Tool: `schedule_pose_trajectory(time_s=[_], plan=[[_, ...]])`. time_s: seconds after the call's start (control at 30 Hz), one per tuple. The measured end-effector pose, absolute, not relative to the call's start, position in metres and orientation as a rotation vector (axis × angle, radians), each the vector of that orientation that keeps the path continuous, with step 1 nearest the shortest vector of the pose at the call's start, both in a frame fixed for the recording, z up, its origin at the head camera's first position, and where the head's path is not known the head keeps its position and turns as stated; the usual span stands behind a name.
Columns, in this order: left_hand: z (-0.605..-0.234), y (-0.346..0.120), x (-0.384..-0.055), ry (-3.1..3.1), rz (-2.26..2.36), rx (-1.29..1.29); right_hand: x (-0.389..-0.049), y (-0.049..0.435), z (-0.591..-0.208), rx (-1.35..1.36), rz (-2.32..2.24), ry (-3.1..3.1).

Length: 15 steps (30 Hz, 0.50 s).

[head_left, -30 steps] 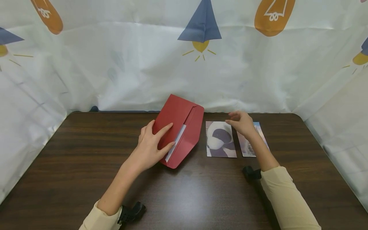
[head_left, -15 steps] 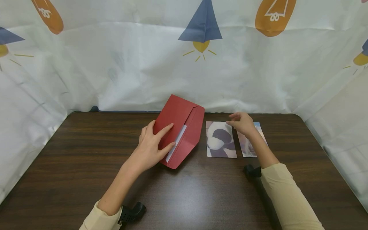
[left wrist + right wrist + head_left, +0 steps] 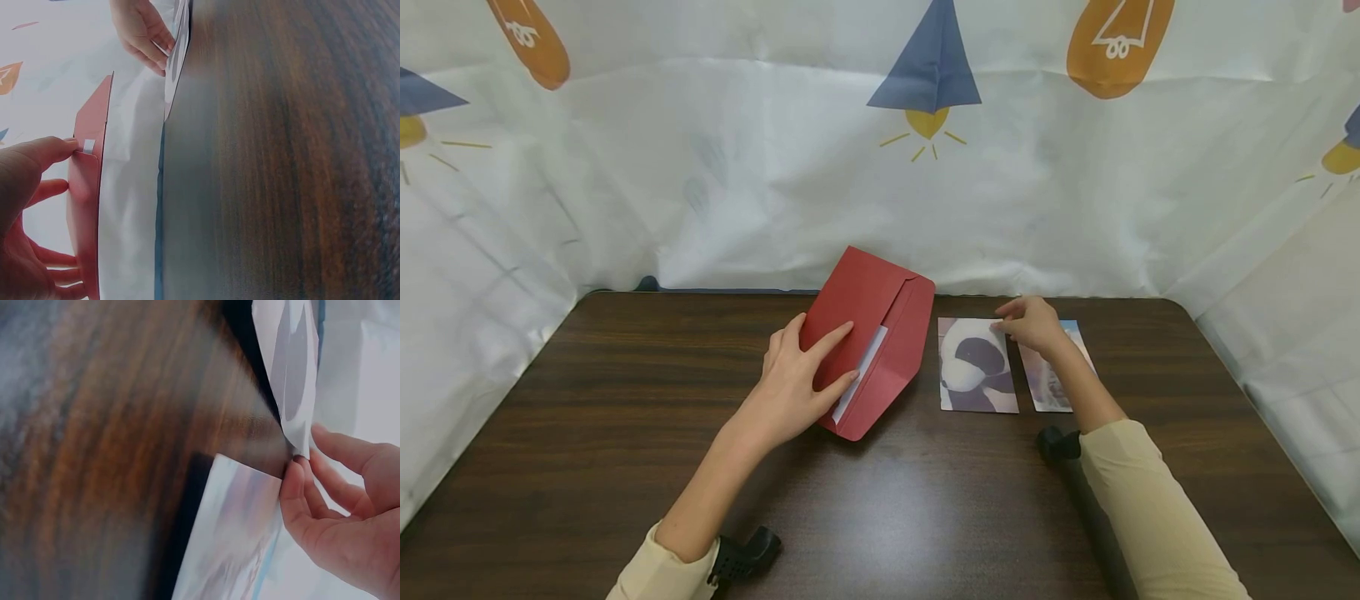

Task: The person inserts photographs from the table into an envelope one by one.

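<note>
My left hand (image 3: 786, 379) holds a red envelope (image 3: 865, 287), which leans at a slant above the table. Its thumb and index finger spread across the envelope's face, and the other fingers lie at the left edge. The flap is unfolded, and a white paper (image 3: 859, 375) shows in the opening. With the thumb and fingers of my right hand (image 3: 1033, 325), I pinch the upper right corner of a picture card (image 3: 958, 387) with white and dark rounded shapes. That corner is raised a little in the right wrist view. A second, pastel picture card (image 3: 234, 519) lies beside it, partly under my right forearm.
The dark wooden table (image 3: 587, 433) ends at a pale printed curtain (image 3: 737, 183) just behind the cards. Black straps with small devices (image 3: 748, 554) sit on both wrists.
My right hand has lowered slightly, and its fingers have closed on the corner of the white-and-dark card. The left hand and the envelope have stayed in place.
</note>
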<state>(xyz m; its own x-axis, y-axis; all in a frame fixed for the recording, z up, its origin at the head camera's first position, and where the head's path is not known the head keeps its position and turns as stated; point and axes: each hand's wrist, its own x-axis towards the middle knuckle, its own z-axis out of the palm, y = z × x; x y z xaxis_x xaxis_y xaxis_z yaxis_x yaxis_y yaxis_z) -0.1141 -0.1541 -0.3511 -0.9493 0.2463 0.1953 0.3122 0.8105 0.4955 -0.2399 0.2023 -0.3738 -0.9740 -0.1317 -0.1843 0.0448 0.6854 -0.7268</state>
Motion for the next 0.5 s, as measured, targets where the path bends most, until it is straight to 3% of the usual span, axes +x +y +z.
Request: schedule_pose_trajectory(time_s=[0.5], plan=[[-0.3497, -0.1545, -0.1132, -2.863, -0.822, -0.450, -0.2436, 0.2011, -0.3727, -0.079, -1.132, 2.684]])
